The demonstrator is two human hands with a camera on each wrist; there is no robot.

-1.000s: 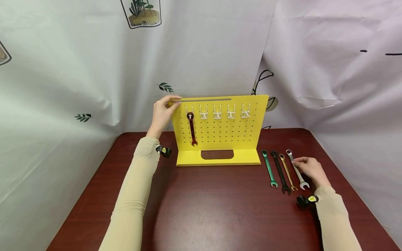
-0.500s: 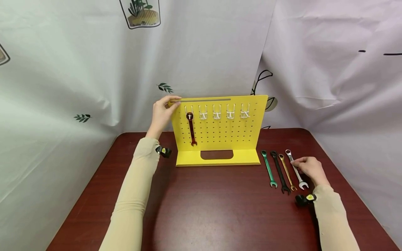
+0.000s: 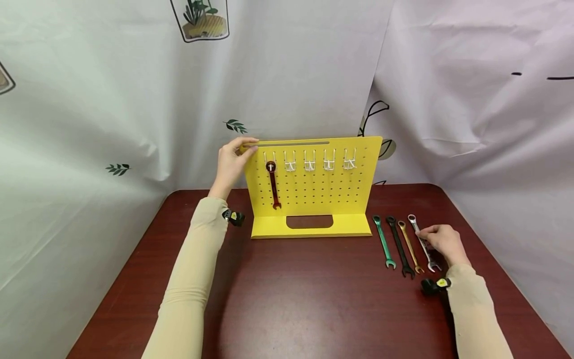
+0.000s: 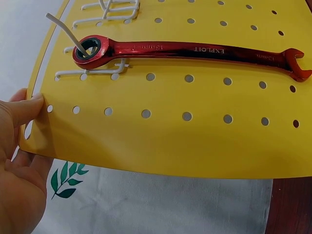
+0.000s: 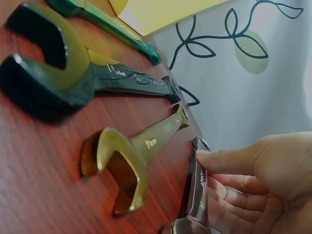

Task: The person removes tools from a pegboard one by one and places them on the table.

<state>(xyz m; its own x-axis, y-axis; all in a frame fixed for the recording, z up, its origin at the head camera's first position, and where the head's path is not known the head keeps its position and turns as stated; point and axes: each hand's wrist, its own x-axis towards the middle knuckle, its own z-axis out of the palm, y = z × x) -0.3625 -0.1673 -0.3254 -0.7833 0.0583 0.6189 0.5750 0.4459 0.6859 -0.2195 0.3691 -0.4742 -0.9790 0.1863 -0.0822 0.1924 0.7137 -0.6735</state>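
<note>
My left hand (image 3: 230, 167) pinches the top left corner of a yellow pegboard (image 3: 314, 194), thumb in front and fingers behind, as the left wrist view shows. A red combination wrench (image 4: 180, 51) hangs by its ring end on the leftmost white hook. At the right of the table, my right hand (image 3: 444, 243) pinches the shank of a silver combination wrench (image 3: 423, 244) between thumb and fingers. In the right wrist view this silver wrench (image 5: 199, 190) looks tilted on its edge, close to the tabletop. A gold wrench (image 3: 410, 247) lies just left of it.
Left of the gold wrench lie a black wrench (image 3: 400, 247) and a green wrench (image 3: 384, 243), roughly side by side. Several white hooks (image 3: 310, 162) with nothing on them line the board's upper part. The dark red tabletop (image 3: 309, 294) stretches in front; a white cloth (image 3: 309, 70) hangs behind.
The silver wrench has turned slightly in my right fingers, and its open-jaw end looks darker. Both hands keep nearly the same places.
</note>
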